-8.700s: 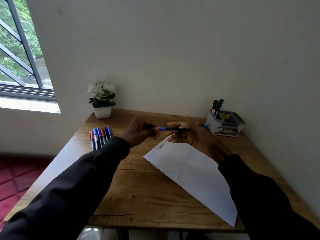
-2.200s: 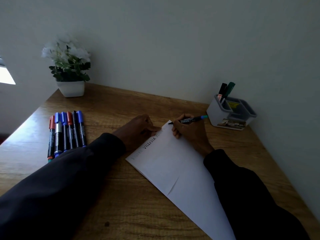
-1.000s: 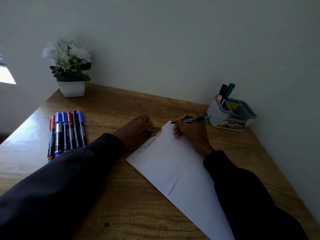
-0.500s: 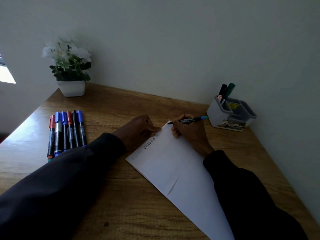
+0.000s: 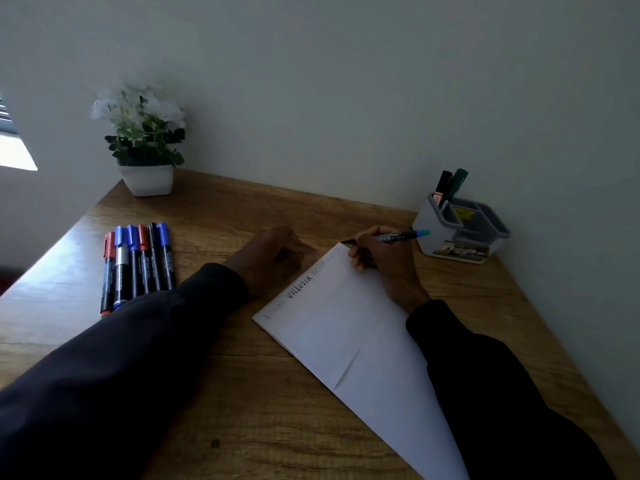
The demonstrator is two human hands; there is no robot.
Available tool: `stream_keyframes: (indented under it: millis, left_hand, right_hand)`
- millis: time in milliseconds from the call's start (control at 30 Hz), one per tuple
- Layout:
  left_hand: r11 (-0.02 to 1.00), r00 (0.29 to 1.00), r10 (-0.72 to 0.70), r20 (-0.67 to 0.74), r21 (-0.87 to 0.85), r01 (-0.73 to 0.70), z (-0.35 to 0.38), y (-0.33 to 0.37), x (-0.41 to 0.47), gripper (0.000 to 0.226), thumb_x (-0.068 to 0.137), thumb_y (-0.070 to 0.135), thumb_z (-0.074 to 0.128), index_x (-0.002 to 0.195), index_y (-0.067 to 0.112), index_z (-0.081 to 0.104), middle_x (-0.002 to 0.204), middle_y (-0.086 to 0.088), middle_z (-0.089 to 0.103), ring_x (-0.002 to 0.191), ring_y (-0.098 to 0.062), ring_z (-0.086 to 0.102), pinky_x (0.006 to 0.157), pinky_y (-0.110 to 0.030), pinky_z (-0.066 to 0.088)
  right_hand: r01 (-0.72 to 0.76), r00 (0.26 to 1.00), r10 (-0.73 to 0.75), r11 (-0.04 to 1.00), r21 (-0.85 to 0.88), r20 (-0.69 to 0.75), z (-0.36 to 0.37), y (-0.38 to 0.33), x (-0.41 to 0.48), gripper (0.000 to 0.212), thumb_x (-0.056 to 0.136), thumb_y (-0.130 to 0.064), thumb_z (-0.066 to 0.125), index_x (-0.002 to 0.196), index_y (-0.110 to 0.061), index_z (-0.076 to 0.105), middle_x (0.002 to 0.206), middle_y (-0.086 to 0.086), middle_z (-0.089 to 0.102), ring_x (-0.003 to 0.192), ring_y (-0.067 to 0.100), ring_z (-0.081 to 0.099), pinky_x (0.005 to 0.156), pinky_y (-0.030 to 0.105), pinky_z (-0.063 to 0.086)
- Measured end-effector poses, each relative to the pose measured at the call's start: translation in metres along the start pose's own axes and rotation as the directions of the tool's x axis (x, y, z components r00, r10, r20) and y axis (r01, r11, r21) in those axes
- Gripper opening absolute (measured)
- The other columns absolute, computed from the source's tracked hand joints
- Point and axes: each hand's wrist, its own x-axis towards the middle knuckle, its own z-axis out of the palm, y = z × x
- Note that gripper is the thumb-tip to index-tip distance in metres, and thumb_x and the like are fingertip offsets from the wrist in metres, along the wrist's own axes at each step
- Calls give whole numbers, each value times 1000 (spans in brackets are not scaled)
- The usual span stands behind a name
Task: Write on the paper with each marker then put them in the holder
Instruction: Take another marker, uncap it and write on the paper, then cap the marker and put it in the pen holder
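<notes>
A white paper (image 5: 349, 327) lies slanted on the wooden desk (image 5: 242, 393), with handwriting along its upper left edge. My right hand (image 5: 381, 261) grips a black marker with a light blue end (image 5: 398, 236), its tip at the paper's far corner. My left hand (image 5: 270, 258) rests on the desk at the paper's upper edge with fingers curled; the marker's cap is not visible. Several red, blue and black markers (image 5: 138, 265) lie in a row at the left. A grey holder (image 5: 457, 233) at the back right has a black and a green marker standing in it.
A white pot with white flowers (image 5: 145, 147) stands at the desk's back left corner. The wall runs close behind the desk and along its right side. My dark sleeves cover the near part of the desk.
Since the earliest frame the uncapped marker came down from mid-air to the paper. In the last second its tip shifted slightly at the far corner. My left hand has stayed put.
</notes>
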Motion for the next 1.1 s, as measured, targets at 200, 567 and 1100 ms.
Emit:
stream_keyframes:
  millis: [200, 567, 1100]
  left_hand:
    - [966, 904, -257, -343, -125, 227, -24, -14, 0, 22, 82, 20, 75, 99, 23, 62, 99, 2, 61, 88, -11, 59, 71, -26, 52]
    - [956, 936, -289, -198, -14, 292, -26, -18, -4, 19, 83, 25, 73, 102, 23, 73, 110, 4, 53, 86, -1, 49, 63, -12, 36]
    - [965, 959, -119, -259, -256, 51, -34, 19, -41, 21, 84, 10, 70, 93, 29, 67, 86, 8, 70, 78, -1, 67, 67, -13, 53]
  right_hand:
    - [-55, 998, 56, 986, 156, -2, -4, -8, 0, 12, 95, 1, 60, 84, 0, 66, 66, 15, 69, 50, 21, 60, 45, 25, 47]
    - [-122, 990, 85, 906, 405, 108, -6, -27, 1, 8, 93, 4, 62, 88, 2, 67, 77, 17, 69, 63, 20, 66, 56, 21, 56]
    - [-11, 970, -75, 937, 348, 233, -21, -69, -77, 22, 89, -14, 63, 102, 0, 75, 94, 26, 73, 75, 29, 70, 63, 28, 56]
